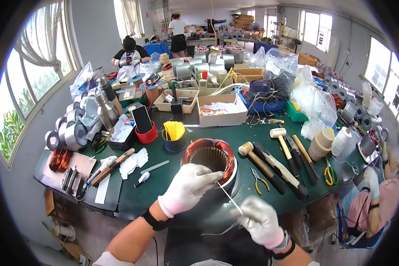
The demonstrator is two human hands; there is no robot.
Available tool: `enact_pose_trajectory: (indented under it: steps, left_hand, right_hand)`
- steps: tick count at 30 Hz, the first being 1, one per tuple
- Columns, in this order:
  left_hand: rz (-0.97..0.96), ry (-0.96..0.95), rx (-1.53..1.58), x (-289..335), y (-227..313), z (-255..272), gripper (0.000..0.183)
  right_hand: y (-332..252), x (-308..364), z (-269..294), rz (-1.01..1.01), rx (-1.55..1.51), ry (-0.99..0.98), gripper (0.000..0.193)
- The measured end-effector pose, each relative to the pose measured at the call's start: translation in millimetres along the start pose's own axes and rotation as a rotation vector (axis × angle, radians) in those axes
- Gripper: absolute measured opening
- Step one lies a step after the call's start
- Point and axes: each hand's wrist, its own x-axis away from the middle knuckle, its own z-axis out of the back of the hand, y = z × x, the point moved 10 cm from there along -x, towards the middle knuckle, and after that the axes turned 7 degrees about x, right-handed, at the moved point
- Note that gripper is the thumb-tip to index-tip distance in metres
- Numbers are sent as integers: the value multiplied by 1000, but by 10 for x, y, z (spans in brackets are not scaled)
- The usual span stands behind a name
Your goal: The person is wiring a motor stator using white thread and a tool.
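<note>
A motor stator [229, 153] with copper windings round its top rim and a slotted bore stands at the table's middle front. My white-gloved left hand [188, 186] lies over its near left rim, fingertips pressed together where a white cord [229, 197] meets the winding. From there the cord runs taut, down and right, to my right hand [259, 221], also gloved and closed on it. This hand is slightly blurred and hangs in front of the table edge. A loose tail of cord [224, 232] trails left below it. The near side of the stator is partly hidden by my left hand.
Pliers [260, 181], mallets [248, 150], and scissors [329, 174] lie to the right. A blue cup of yellow strips [174, 133], a cardboard box [221, 113] and a red holder [146, 133] stand behind. People [377, 199] are at the right and back.
</note>
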Motion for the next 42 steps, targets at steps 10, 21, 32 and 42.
enact_pose_trajectory:
  steps: [10,21,32,42]
  left_hand:
    - [25,-99,101,34,-158,35,42]
    - [77,-105,157,33,-265,186,42]
    - [90,42,-163,60,-121,35,33]
    - [206,-75,-106,39,-332,105,35]
  right_hand:
    - [352,-380,-345,-135,-677,177,33]
    - [195,-436,-333,-263,-392,104,24]
    - [35,-279,-488,81,26,57,6]
    - [365,153,96,-180,341,280,12]
